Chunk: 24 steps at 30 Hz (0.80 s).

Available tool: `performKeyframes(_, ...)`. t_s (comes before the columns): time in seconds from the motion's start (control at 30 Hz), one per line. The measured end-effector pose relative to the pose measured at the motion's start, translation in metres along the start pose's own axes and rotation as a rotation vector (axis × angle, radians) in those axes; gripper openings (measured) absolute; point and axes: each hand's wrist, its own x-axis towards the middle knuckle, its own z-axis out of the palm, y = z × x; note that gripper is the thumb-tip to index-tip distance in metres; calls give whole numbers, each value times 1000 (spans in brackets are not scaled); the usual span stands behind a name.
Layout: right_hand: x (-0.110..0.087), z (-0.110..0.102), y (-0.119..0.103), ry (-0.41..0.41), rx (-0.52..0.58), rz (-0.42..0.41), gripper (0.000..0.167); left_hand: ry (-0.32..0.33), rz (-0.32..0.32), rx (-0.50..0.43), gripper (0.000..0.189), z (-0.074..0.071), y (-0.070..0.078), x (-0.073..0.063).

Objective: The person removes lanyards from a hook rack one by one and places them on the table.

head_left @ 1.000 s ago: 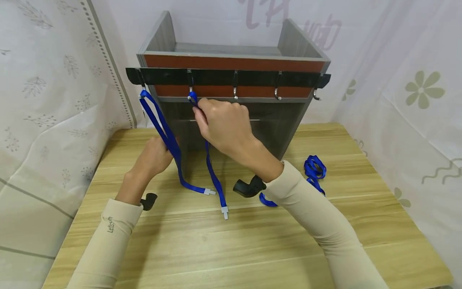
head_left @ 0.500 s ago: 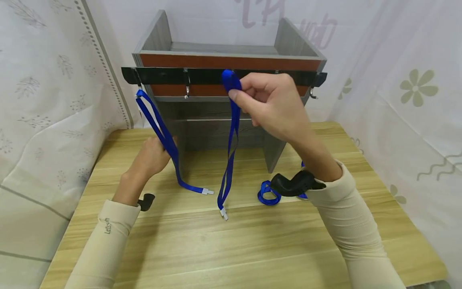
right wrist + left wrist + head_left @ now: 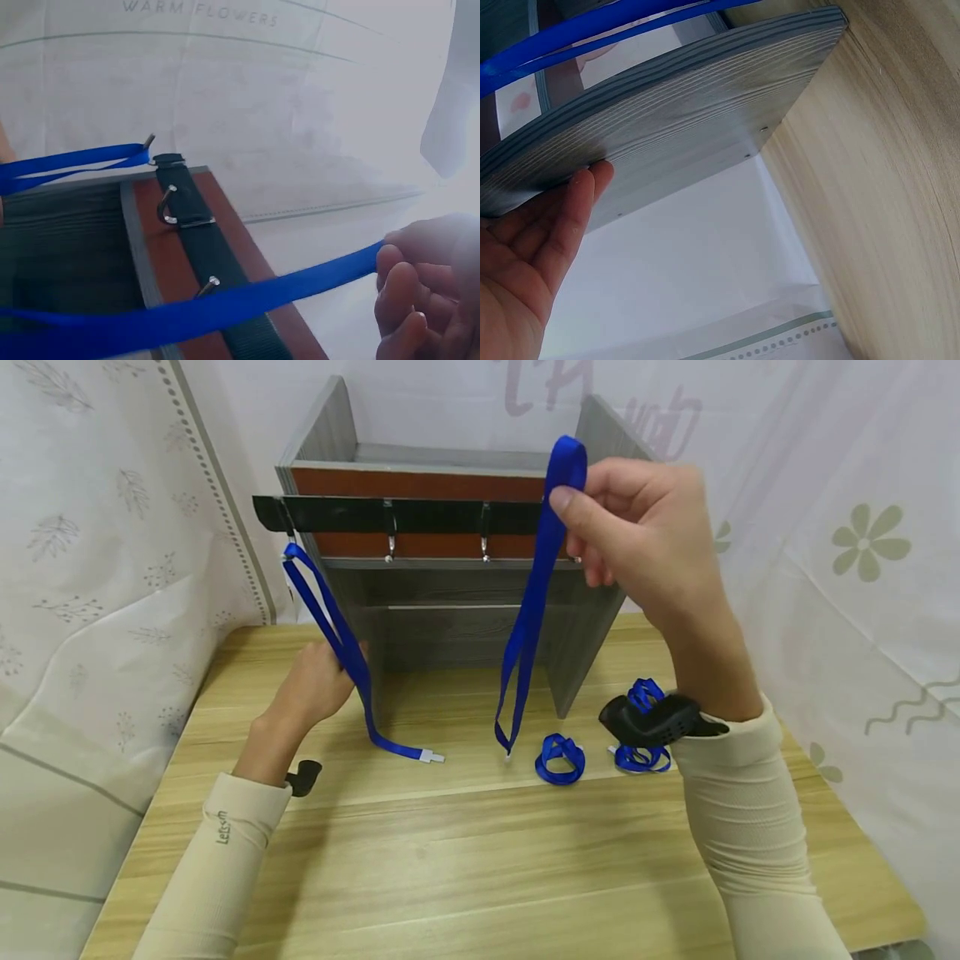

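In the head view, my right hand (image 3: 652, 527) pinches a blue lanyard (image 3: 536, 572) near its top loop. The strap hangs down in front of the hook rail (image 3: 442, 516), its pale clip end low over the table. The right wrist view has the same lanyard (image 3: 217, 313) stretched across the rail. My left hand (image 3: 318, 681) grips the front edge of the grey shelf's left side panel (image 3: 667, 112), thumb and fingers against it in the left wrist view. Another lanyard (image 3: 341, 643) hangs from the leftmost hook, passing in front of the left hand.
Two coiled blue lanyards, one nearer the middle (image 3: 560, 760) and one farther right (image 3: 643, 758), lie on the wooden table (image 3: 420, 877), with more blue strap behind the right wrist camera (image 3: 652, 727). Bare metal hooks (image 3: 390, 545) stick out from the rail. Patterned white curtains (image 3: 847, 635) surround the table.
The right hand has lifted the lanyard off the second hook from the left and carried it up and to the right. The left hand has stayed at the panel.
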Motion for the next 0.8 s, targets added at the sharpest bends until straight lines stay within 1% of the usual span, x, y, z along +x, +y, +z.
performKeyframes(0.1,1,2,3,13,-25,-9,15,-3,-1,5,35,0,0,0)
performKeyframes(0.2,-1,5,8,-12,-104,-19,15,-4,0,10,35,1,0,0)
performKeyframes(0.27,-3,7,11,-54,-164,-38,15,-4,1,11,36,1,0,0)
performKeyframes(0.33,-5,9,14,-93,-191,-46,15,-6,0,6,36,1,0,0)
performKeyframes(0.43,-9,10,18,-145,-161,-26,15,-8,-1,2,36,0,0,0)
performKeyframes(0.53,-12,7,21,-193,-112,29,15,-9,1,0,36,0,0,0)
performKeyframes(0.6,-14,3,23,-238,-111,68,16,-6,4,1,35,0,0,0)
performKeyframes(0.7,-16,-4,27,-315,-164,129,17,1,8,2,35,0,0,0)
performKeyframes(0.8,-16,-10,33,-382,-254,200,18,4,9,5,34,0,-1,1)
